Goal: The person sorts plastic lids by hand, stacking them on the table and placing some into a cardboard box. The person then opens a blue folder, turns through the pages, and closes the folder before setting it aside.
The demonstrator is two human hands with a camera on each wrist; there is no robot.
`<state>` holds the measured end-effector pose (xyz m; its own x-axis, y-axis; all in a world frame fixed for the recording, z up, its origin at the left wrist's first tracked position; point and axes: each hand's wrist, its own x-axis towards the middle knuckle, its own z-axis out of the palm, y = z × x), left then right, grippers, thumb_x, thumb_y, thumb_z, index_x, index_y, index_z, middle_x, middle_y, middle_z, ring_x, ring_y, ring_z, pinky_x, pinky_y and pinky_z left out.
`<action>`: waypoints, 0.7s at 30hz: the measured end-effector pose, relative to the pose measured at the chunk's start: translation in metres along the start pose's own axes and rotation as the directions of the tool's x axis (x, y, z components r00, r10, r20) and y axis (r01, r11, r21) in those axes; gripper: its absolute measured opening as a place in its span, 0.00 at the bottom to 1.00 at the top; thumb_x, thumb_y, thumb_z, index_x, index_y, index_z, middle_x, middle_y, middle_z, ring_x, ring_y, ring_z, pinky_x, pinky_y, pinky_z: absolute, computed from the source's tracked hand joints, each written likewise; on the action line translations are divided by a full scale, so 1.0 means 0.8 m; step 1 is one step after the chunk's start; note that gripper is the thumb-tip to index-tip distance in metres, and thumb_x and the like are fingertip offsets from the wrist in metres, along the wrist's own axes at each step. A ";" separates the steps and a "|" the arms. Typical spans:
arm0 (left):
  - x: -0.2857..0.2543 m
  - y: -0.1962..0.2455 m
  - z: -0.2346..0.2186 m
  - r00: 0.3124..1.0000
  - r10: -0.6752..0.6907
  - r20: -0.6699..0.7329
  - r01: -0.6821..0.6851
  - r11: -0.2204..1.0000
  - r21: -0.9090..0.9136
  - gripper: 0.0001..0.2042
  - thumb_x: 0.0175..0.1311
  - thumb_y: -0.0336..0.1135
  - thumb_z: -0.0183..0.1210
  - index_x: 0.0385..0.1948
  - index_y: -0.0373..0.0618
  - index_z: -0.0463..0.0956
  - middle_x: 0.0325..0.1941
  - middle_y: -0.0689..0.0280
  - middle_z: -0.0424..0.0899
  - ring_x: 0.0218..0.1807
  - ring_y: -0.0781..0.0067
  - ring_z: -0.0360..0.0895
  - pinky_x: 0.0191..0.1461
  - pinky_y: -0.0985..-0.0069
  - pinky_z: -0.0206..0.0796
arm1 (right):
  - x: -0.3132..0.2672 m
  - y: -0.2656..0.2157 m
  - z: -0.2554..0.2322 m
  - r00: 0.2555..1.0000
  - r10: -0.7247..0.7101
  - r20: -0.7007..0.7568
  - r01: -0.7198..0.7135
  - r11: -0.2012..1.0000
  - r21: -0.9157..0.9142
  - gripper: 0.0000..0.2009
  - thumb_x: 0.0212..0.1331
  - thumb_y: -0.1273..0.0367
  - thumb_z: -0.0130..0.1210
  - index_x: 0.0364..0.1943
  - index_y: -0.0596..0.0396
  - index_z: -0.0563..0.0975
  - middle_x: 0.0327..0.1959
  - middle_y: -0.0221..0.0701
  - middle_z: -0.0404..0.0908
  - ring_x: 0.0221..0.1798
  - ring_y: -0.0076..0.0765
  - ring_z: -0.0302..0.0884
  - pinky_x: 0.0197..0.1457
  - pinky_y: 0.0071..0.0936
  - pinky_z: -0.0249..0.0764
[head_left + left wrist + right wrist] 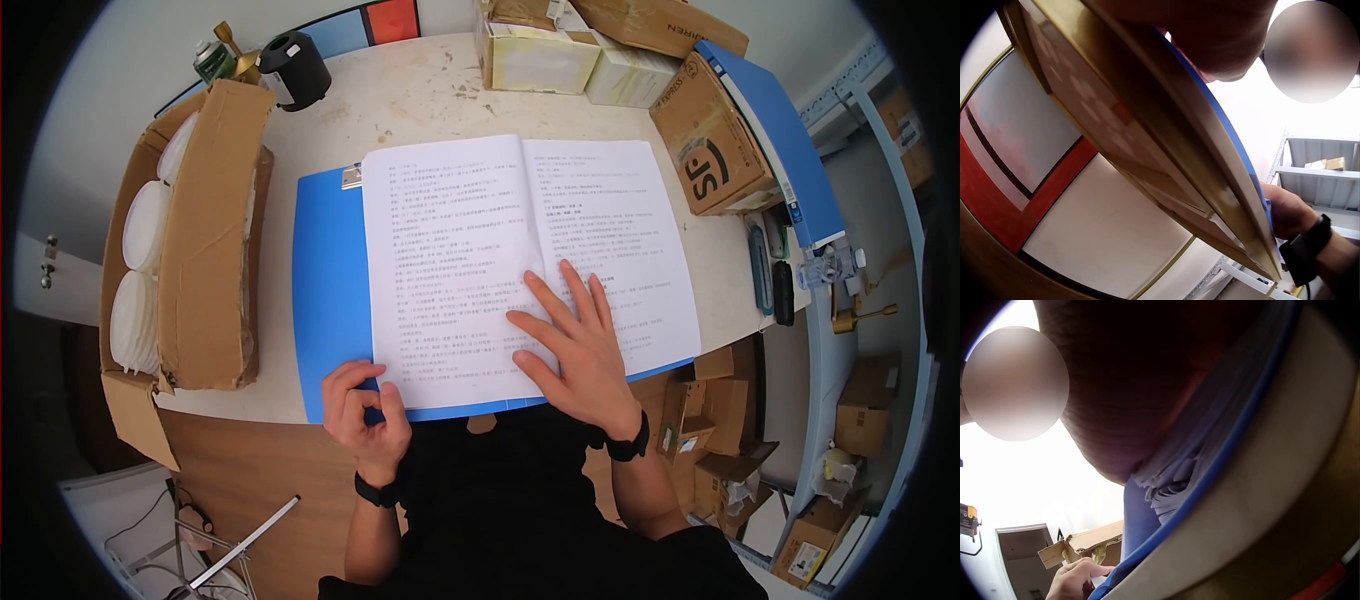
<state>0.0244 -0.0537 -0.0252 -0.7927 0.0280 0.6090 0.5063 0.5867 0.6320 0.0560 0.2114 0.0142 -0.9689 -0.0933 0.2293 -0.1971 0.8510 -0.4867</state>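
A thick stack of printed white pages point(450, 230) lies open on a blue clip folder point(325, 260), with a metal clip point(351, 176) showing at its upper left. The right hand point(585, 355) rests on the lower part of the right-hand page, fingers spread. At the folder's lower left corner, the left hand point(362, 415) has loosely bent fingers, with thumb and index fingertips beside the page's corner. Blue folder shows between that thumb and index finger. The right wrist view also catches the left hand point(1079, 580) near the folder's edge. Both wrists wear black bands.
Left on the table stands an open cardboard box point(215, 240) with white round lids point(147, 228). A black canister point(295, 72) is at the back left. Cardboard boxes point(715, 140) and a blue binder point(770, 140) line the right. Shelves point(880, 150) stand beyond.
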 end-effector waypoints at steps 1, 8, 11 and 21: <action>0.000 0.000 0.000 1.000 0.004 0.001 -0.004 1.000 0.005 0.15 0.58 0.23 0.64 0.17 0.43 0.65 0.39 0.59 0.87 0.45 0.53 0.82 0.47 0.64 0.72 | 0.000 0.000 0.000 1.000 0.003 0.001 -0.003 1.000 0.004 0.18 0.68 0.57 0.61 0.56 0.49 0.85 0.77 0.37 0.69 0.83 0.63 0.50 0.84 0.64 0.40; 0.002 0.004 0.000 1.000 -0.009 0.029 0.008 1.000 0.016 0.14 0.60 0.22 0.61 0.19 0.42 0.65 0.36 0.59 0.86 0.45 0.54 0.81 0.50 0.62 0.72 | 0.001 -0.001 0.000 1.000 0.005 0.003 -0.005 1.000 0.002 0.18 0.68 0.57 0.61 0.56 0.49 0.85 0.77 0.37 0.70 0.83 0.62 0.51 0.84 0.63 0.40; 0.002 0.002 0.001 1.000 0.000 0.019 -0.001 1.000 0.030 0.14 0.57 0.21 0.63 0.17 0.42 0.67 0.36 0.61 0.87 0.43 0.54 0.83 0.45 0.64 0.74 | 0.000 -0.001 0.000 1.000 0.006 -0.001 -0.006 1.000 0.001 0.18 0.68 0.57 0.61 0.56 0.49 0.85 0.77 0.37 0.70 0.83 0.62 0.51 0.84 0.63 0.40; 0.001 -0.001 0.002 1.000 0.005 0.017 -0.006 0.999 0.041 0.12 0.55 0.20 0.63 0.18 0.42 0.68 0.35 0.62 0.87 0.42 0.55 0.84 0.43 0.66 0.73 | 0.000 0.000 0.000 1.000 0.004 -0.005 -0.004 1.000 0.001 0.18 0.68 0.58 0.61 0.56 0.49 0.85 0.77 0.38 0.70 0.83 0.62 0.51 0.84 0.63 0.40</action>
<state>0.0231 -0.0527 -0.0258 -0.7954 0.0446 0.6044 0.4966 0.6195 0.6079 0.0560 0.2115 0.0141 -0.9689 -0.0873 0.2314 -0.1933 0.8511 -0.4882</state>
